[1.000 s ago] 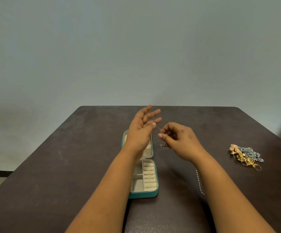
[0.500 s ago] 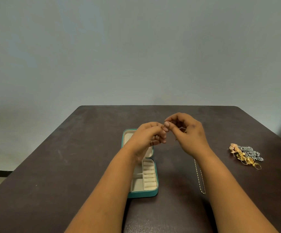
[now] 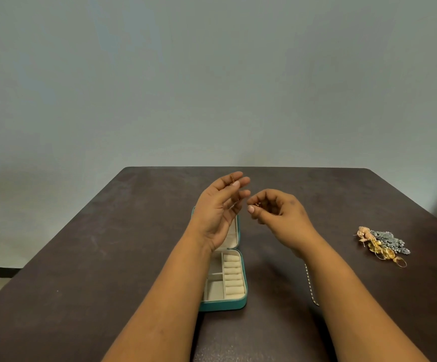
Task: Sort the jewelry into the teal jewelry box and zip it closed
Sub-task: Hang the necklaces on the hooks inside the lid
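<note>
Dark tabletop (image 3: pixel 107 257) vs grey-blue wall (image 3: pixel 212 74); L hand (image 3: pixel 218 207) fingers straight, R hand (image 3: pixel 277 212) pinching thin chain (image 3: pixel 257 204).

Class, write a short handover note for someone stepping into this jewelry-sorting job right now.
Left hand: raised over the teal jewelry box, fingers straight, a thin chain draped over them.
Right hand: fingers curled, pinching a small piece, likely the chain's other end.
Box: open; visible compartments look unfilled.
Jewelry pile: on the table, far right. A beaded strand lies by the right forearm.
Left: place everything, zip shut.
</note>
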